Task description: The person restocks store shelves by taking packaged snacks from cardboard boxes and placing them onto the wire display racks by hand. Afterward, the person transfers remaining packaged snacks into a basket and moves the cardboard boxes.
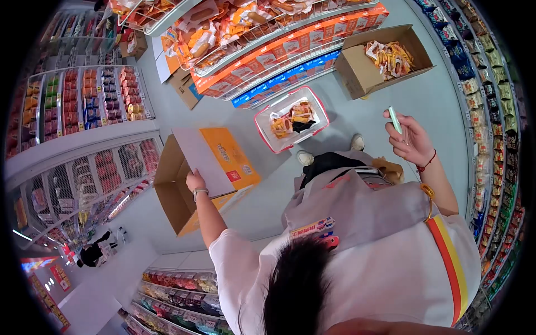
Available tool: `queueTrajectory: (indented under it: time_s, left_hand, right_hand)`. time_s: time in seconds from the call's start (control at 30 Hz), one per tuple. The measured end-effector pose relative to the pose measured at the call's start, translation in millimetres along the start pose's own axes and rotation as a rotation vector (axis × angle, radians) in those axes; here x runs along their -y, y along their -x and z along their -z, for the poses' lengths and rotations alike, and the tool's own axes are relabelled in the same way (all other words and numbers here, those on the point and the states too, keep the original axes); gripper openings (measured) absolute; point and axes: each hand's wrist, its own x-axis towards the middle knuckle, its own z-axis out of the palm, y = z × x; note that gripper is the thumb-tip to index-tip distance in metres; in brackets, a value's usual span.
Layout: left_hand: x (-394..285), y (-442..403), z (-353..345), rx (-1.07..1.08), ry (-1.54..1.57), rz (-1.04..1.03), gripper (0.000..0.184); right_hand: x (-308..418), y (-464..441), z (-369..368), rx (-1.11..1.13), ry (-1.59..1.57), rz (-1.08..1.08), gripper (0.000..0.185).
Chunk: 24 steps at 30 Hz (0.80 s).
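White shirt [374, 285], red-yellow stripe [448, 258]; grey apron [357, 215]; red bracelet [427, 162].

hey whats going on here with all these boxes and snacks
A person has the left hand on an open orange-and-white carton, while the right hand holds a small pale green object apart from it. A red-rimmed basket stands on the floor with packaged snacks inside. Beyond it, an open cardboard box holds more packets.

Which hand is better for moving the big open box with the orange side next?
Probably the left hand: it's at the edge of the open box. The right hand is farther away and holds a pale green object.
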Motion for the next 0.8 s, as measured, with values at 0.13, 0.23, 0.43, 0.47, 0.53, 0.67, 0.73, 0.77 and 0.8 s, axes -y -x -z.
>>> queueTrajectory:
  time_s: [0.13,0.23,0.43,0.47,0.53,0.67,0.73,0.77,0.8]
  left_hand:
    - [-38.7,-8.3,-130.6,0.392,0.971,0.209,0.022]
    - [-142.7,38.1,-184.2,0.867,1.057,0.032,0.027]
    - [-373.8,160.7,-190.2,1.272,0.857,-0.334,0.029]
    - [-400.7,172.7,-207.9,1.342,0.875,-0.435,0.032]
    - [-469.1,193.8,-206.5,1.329,0.771,-0.659,0.031]
    - [-618.4,216.8,-240.6,1.058,0.519,-0.991,0.023]
    - [-698.2,225.9,-264.3,0.892,0.492,-1.067,0.023]
    - [-734.8,226.4,-289.2,0.914,0.472,-1.124,0.024]
    - [-764.4,228.4,-316.6,0.941,0.448,-1.177,0.025]
  right_hand:
    - [2.5,9.2,-2.8,0.061,0.014,0.043,0.035]
    - [11.7,9.1,9.6,0.052,0.038,0.087,0.037]
    - [74.7,10.8,82.7,0.09,0.089,0.05,0.037]
    - [96.9,7.2,103.3,0.078,0.088,0.078,0.037]
    - [150.4,-5.1,150.2,0.061,0.309,-0.055,0.037]
    - [234.3,-97.8,353.5,-0.537,0.723,-0.019,0.036]
    - [275.1,-156.6,459.8,-0.676,0.937,0.074,0.033]
    - [291.5,-183.9,507.0,-0.747,1.227,0.168,0.034]
    - [309.1,-205.6,536.9,-0.844,1.245,0.084,0.036]
